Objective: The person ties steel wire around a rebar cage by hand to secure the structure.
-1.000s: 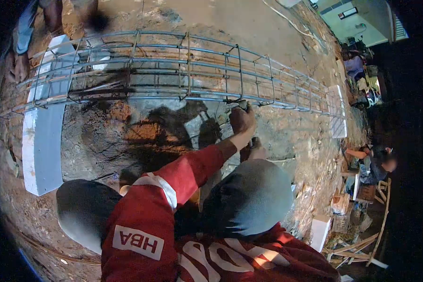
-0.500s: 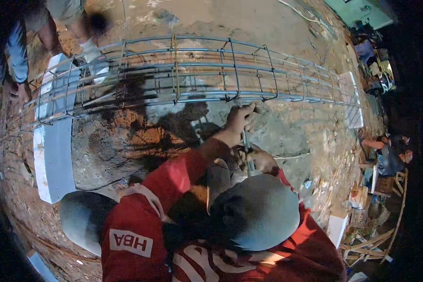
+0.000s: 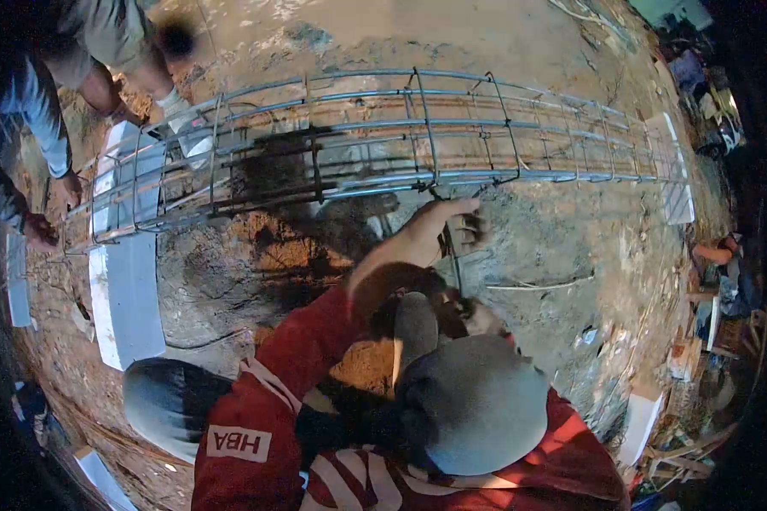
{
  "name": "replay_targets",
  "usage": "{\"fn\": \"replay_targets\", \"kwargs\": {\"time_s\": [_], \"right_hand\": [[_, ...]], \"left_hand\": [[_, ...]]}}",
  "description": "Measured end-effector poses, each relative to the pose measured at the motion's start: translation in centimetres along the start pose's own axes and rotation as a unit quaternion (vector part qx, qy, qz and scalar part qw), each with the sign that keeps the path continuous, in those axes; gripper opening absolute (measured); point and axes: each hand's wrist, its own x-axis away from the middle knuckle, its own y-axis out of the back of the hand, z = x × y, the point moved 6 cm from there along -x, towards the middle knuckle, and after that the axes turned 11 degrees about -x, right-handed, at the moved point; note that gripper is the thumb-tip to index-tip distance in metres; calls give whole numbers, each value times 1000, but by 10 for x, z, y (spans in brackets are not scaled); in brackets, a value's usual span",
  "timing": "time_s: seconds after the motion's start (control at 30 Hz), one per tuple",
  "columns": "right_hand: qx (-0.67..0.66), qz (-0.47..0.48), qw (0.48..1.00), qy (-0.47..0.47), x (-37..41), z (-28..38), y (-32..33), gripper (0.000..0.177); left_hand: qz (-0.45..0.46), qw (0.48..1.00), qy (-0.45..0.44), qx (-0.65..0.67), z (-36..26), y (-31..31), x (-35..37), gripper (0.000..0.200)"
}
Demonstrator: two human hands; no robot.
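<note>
Ground: under the metal cage we see bumpy brown and gray dirt (image 3: pixel 571 247), with dark shadows over parts of it. A foot could slip if it is as wet or loose as it looks in places.
Metal cage: it lies long ways in front of us, made of thin bars (image 3: pixel 375 123) tied with square loops. It could roll or slide if one side got pushed hard.
Left hand: our left hand (image 3: pixel 439 228) is just beside the cage's near side. One finger points out and the others are bent; we cannot tell if they grip the thin dark rod (image 3: pixel 457 271). A bar end or wire could poke skin, as the hand is bare.
Right hand: our right hand (image 3: pixel 481 318) is farther from the cage, near the rod's low end. It is blurry, so we cannot tell how closed it is or what it holds. The rod could slip if that hold is weak.
Knee: our right knee (image 3: pixel 477 396) is on our side of the cage, close to the right hand, and could bump it.
White blocks: one (image 3: pixel 128 298) sits under the cage's left end, one (image 3: pixel 677 175) at its right end. If a block tipped, the cage could drop.
Other person: two hands (image 3: pixel 41 230) are by the cage's left end. A tug there could pinch our fingers.
</note>
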Motion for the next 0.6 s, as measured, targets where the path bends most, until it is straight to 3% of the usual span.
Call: {"fn": "replay_targets", "kwargs": {"time_s": [0.03,0.07,0.1,0.17,0.2,0.23,0.27,0.33,0.37,0.4,0.47,0.5,0.53,0.57,0.6], "right_hand": [[293,-84,951,60,32,-4,35,39],[556,-160,807,118,39,5,49,43],[557,-157,806,125,34,28,-19,43],[306,-260,910,100,10,102,-189,44],[170,-303,934,82,-38,174,-269,44],[341,-299,878,150,-40,192,-272,49],[336,-298,881,151,-31,190,-260,49],[137,-336,931,-37,-5,145,-212,54],[-7,-317,948,27,-2,131,-208,61],[-11,-318,947,35,-1,132,-213,61],[225,-347,910,4,2,146,-223,60],[103,-350,928,79,7,111,-186,52],[131,-353,912,161,6,137,-217,41],[189,-339,906,169,7,134,-205,37],[245,-323,897,175,6,129,-189,34]], "left_hand": [[-21,998,-38,-54,-3,6,4,33],[-42,990,-77,-112,-5,11,7,34],[-45,989,-81,-119,-5,9,5,34],[-215,947,-121,-206,-3,17,5,41],[-298,911,-139,-247,-5,24,8,46],[-276,886,-246,-279,-8,25,8,40],[-278,885,-243,-283,0,25,7,40],[-266,889,-218,-301,22,16,1,35],[-188,893,-229,-338,55,29,-26,34],[-182,892,-228,-345,59,23,-18,34],[-157,717,-175,-656,63,-2,-4,37],[-151,713,-179,-661,75,-2,-6,37],[-182,667,-269,-671,79,-5,-4,34],[-211,615,-355,-672,83,-6,-3,32],[-206,613,-356,-674,78,-7,-4,32]]}}
